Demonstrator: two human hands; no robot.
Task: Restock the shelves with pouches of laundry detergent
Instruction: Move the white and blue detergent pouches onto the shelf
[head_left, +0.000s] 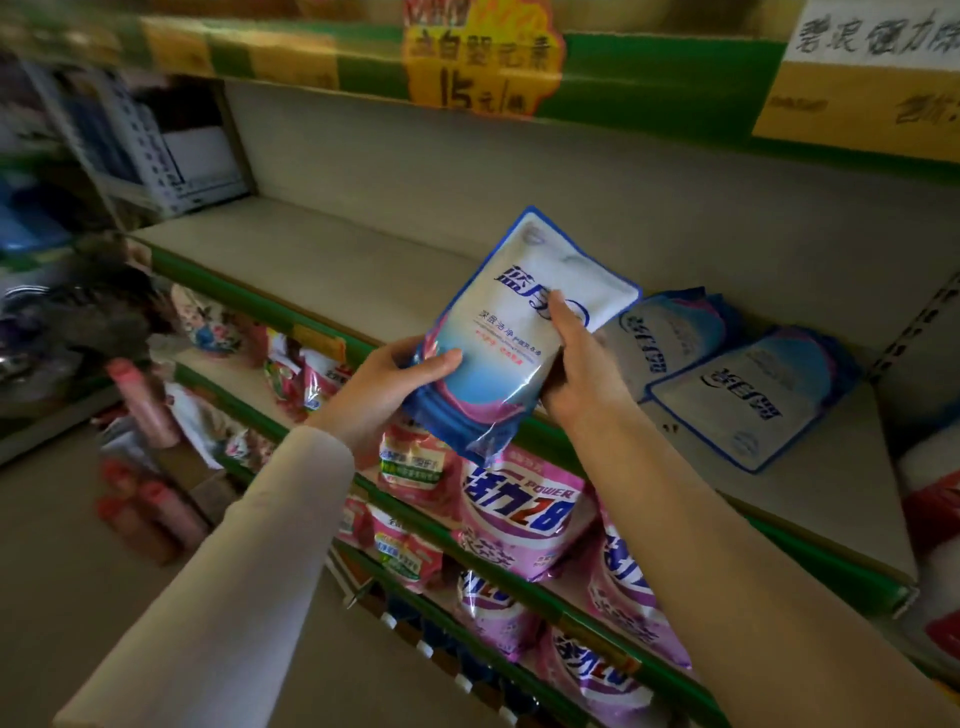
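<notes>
Mid-step: bringing one blue-and-white detergent pouch (524, 332) in, not yet set down. Held tilted, just above the front edge of the middle shelf board (322, 260), clear of it. Gripped by left hand (387, 387) at the lower-left corner, thumb pressed across the front, other fingers curled behind. Pinched by right hand (579, 364) at the right side, thumb on front, remaining fingers hidden behind. On that board's right end: two matching pouches (753, 395) lying flat, touching. Under the board: pink pouches (519, 514). Next, probably: reach deeper over the board, lay flat just left of those two, release both grips. Risk: sliding off the front edge.
</notes>
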